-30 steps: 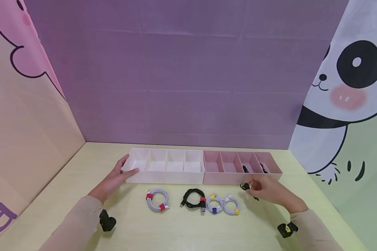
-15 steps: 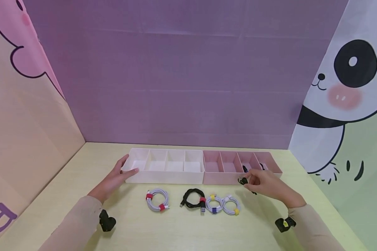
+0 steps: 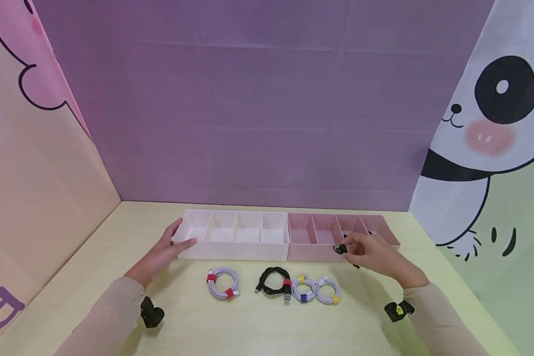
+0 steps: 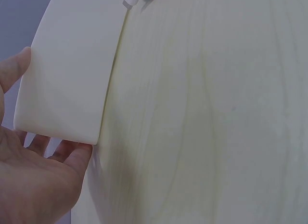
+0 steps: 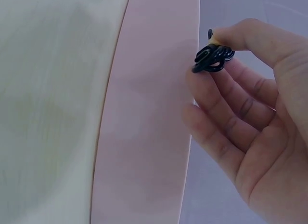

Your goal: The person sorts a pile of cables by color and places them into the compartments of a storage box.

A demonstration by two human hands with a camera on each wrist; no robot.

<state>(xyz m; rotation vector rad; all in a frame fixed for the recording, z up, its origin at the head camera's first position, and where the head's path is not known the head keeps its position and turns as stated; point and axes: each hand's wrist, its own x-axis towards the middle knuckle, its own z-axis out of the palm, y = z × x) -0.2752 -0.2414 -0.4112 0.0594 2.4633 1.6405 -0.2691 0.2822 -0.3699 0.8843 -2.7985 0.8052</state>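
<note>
My left hand (image 3: 161, 252) rests against the left end of the white divided box (image 3: 233, 251), thumb at its front rim and fingers along the end wall. In the left wrist view the fingertips touch that end wall. My right hand (image 3: 374, 254) pinches a small coiled black cable (image 5: 214, 58) between thumb and fingers. A yellowish tie shows on the coil. The coil is raised at the front rim of the pink divided box (image 3: 313, 253), near its third compartment. Black items inside the two right compartments are mostly hidden by this hand.
On the table before the boxes lie a white coiled cable (image 3: 213, 290) with red ties, a black coiled cable (image 3: 267, 289) with a red tie, and two smaller white coils, one (image 3: 297, 292) with yellow and blue ties, the other (image 3: 323, 299) with yellow. A purple backdrop (image 3: 267, 123) stands behind.
The right hand has risen and shifted slightly left with the black cable, from in front of the pink box up to its rim. The left hand has stayed in place.
</note>
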